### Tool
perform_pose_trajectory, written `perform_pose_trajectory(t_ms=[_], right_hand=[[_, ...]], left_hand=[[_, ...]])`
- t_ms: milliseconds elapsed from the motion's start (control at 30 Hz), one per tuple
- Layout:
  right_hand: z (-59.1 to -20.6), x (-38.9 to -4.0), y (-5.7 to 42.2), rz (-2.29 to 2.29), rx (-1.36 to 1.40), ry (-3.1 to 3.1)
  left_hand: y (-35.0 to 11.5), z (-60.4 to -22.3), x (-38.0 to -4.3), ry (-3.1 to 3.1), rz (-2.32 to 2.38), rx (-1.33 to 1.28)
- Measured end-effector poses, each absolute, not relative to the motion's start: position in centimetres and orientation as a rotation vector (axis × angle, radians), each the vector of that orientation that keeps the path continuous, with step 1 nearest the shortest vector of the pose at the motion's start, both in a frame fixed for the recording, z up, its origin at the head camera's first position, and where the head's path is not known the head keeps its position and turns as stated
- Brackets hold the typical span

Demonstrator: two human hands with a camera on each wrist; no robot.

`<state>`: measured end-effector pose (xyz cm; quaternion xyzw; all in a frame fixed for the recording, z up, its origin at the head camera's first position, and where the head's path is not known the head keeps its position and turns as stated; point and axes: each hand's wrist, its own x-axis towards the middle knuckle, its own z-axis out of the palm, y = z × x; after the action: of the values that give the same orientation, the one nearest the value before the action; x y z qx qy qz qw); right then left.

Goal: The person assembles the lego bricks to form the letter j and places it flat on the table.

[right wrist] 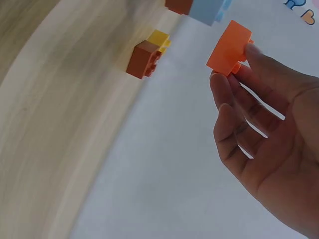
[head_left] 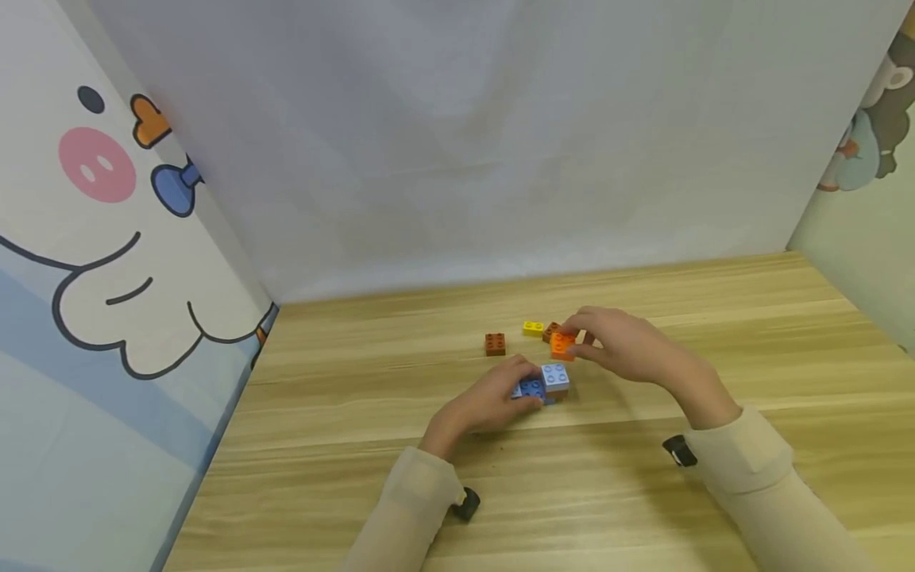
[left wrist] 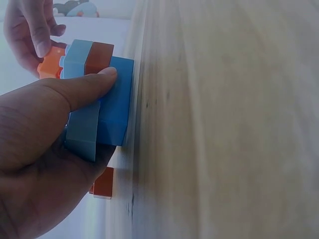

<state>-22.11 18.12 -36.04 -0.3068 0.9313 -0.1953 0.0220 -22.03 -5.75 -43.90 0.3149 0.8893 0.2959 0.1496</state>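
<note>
My left hand [head_left: 493,397] grips a built stack of bricks on the table, its thumb lying along the near side in the left wrist view. The stack has a blue brick [left wrist: 118,99] at the bottom. At its right end a brown brick [left wrist: 99,58] sits under a light blue brick [head_left: 555,374] with studs on top. Between thumb and fingertips my right hand [head_left: 629,345] pinches an orange brick [right wrist: 230,47]. This brick is held up off the table, just behind the light blue one in the head view. Part of the stack is hidden under my left hand.
A loose brown brick [head_left: 495,344] lies beyond my left hand. Farther right are a yellow brick [head_left: 533,328] and another brown brick [right wrist: 142,59], close together. A pale cloth hangs behind the wooden table [head_left: 343,477], and a cartoon-printed panel [head_left: 107,318] stands at the left.
</note>
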Motion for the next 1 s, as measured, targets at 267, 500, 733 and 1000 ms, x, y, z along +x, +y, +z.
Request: perform_pose_trajectory(t_ms=[267,500,733,1000], right_hand=[[-35.43,-21.54,17.76,-0.646,-0.998,2.800],[-35.53,-21.43,17.65,-0.640,-1.021,2.757],[-35.97,-21.49,17.62,-0.623,-1.042,2.733],[-36.09,-21.53,17.60,-0.635,-1.095,2.708]], left_hand=[[-5.78,-44.09,-22.13,2.548,0.875,0.899],[-5.81,-44.08,-22.10,2.548,0.878,0.904],[-5.79,-44.26,-22.20,2.560,0.860,0.935],[-5.77,-44.14,-22.18,2.559,0.857,0.936]])
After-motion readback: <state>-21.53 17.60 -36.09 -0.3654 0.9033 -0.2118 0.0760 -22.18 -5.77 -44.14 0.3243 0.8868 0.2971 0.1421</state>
